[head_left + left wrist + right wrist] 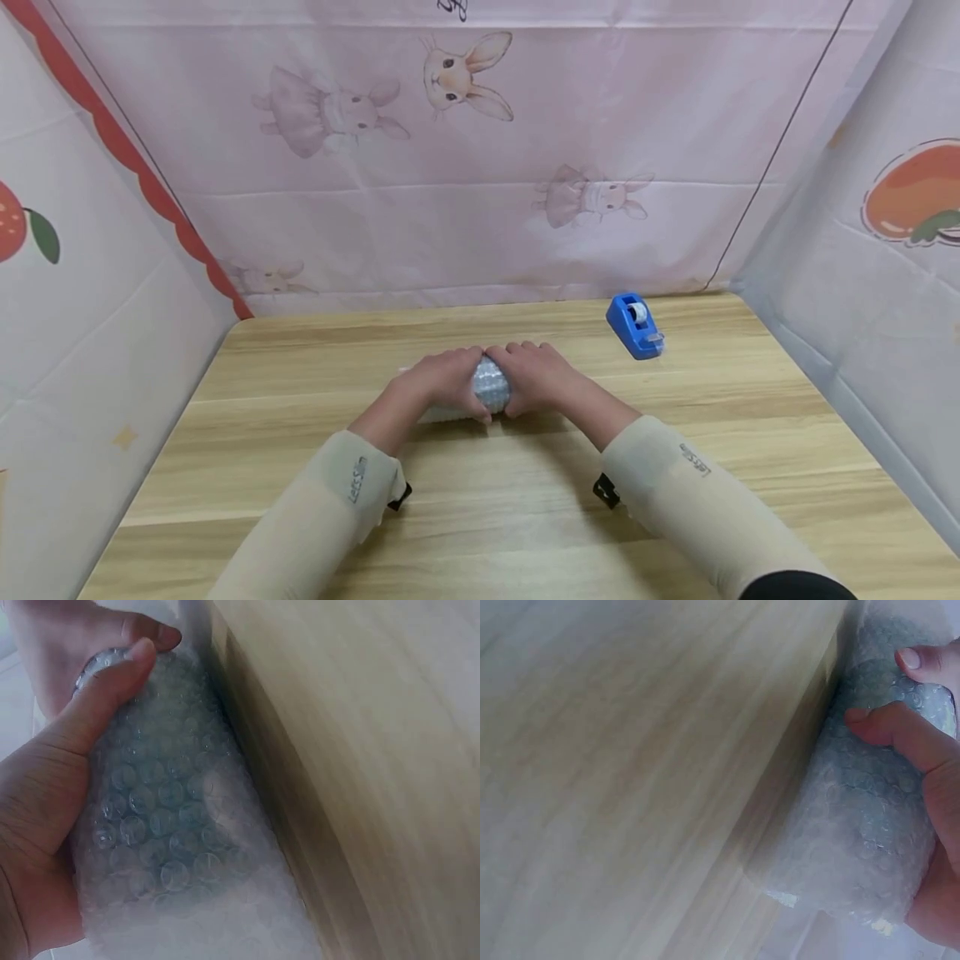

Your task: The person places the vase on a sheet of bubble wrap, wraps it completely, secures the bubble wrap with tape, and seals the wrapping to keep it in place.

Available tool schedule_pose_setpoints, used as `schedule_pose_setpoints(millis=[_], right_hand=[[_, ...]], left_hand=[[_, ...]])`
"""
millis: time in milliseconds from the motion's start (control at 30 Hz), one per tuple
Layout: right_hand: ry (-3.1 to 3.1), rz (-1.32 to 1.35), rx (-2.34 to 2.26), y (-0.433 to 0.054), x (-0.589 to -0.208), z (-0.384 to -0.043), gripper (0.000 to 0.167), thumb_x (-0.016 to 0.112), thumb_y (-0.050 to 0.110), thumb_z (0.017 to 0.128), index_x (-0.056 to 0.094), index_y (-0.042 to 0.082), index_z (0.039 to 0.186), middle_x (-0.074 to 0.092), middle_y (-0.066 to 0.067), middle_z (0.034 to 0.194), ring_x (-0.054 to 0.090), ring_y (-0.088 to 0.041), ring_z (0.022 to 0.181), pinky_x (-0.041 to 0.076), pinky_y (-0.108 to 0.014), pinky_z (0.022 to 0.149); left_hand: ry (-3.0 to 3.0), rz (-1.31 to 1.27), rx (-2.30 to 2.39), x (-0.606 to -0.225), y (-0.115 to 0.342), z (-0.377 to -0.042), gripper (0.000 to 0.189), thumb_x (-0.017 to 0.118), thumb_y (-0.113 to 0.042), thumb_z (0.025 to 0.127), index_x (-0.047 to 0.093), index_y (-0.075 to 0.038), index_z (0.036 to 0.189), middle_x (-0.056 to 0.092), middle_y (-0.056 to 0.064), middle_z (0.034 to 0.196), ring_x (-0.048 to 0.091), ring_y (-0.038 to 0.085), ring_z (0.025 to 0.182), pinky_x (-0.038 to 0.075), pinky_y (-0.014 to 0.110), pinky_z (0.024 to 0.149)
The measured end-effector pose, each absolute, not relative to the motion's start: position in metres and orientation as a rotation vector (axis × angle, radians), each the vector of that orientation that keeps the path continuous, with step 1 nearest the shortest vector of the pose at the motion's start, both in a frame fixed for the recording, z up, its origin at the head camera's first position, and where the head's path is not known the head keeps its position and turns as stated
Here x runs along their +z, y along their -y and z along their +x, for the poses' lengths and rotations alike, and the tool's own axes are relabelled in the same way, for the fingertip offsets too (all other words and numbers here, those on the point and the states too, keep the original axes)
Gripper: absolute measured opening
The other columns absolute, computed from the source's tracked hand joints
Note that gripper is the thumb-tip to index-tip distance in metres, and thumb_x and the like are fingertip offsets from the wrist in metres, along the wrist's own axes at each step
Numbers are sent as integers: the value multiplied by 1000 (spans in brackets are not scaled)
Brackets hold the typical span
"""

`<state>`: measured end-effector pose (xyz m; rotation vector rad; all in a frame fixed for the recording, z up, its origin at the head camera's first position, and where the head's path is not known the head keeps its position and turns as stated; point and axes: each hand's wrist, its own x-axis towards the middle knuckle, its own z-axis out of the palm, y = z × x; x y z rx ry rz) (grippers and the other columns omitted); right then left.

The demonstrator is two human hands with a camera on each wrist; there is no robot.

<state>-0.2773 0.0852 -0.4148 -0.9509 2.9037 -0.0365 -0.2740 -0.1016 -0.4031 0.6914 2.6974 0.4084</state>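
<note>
Head view only, tape dispenser (633,331), left wrist, bubble wrap (169,817) closeup

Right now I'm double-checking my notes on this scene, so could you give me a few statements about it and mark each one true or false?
1. The left hand and the right hand both grip the bubble-wrap roll. True.
2. A blue tape dispenser sits on the wooden table. True.
3. The tape dispenser is on the person's left. False: it is on the right, toward the back of the table.
4. The bubble-wrap roll stands upright on one end. False: it lies on its side.
5. The left hand is well apart from the right hand. False: they are close together.
6. The person wears beige sleeves. True.
</note>
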Motion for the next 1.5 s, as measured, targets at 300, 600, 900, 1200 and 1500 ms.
schedule_pose_setpoints(millis=[300,600,900,1200,1500], right_hand=[[-2857,-924,-76,-85,-409,-280,91,86,42,64,44,19,141,61,-3,113,58,-23,100,49,-47,86],[-2754,-932,-162,-86,-406,-287,81,87,33,64,47,19,134,62,0,105,58,-17,88,50,-38,78],[-2585,-903,-350,-86,-404,-295,74,88,21,62,49,14,125,63,-2,102,60,-17,89,50,-35,82],[-2497,-836,-384,-86,-402,-303,72,87,24,65,49,13,125,61,-1,103,60,-16,91,50,-32,80],[-2445,-798,-440,-88,-399,-303,68,87,26,65,51,13,121,61,0,105,59,-17,93,50,-32,80]], left_hand=[[-2856,715,273,-403,99,-262,93,89,-52,62,46,-13,135,58,4,115,54,24,105,41,56,94],[-2959,796,161,-411,102,-256,98,88,-55,62,43,-10,136,57,7,118,54,27,111,34,65,100],[-3051,839,2,-417,100,-250,95,88,-53,63,44,-6,133,58,10,119,57,30,111,40,62,93],[-3089,828,-77,-417,98,-248,97,90,-52,62,44,-6,133,58,12,120,56,31,113,41,61,92],[-3068,835,-9,-417,99,-251,84,91,-49,61,48,-9,121,60,8,108,59,27,100,45,54,83]])
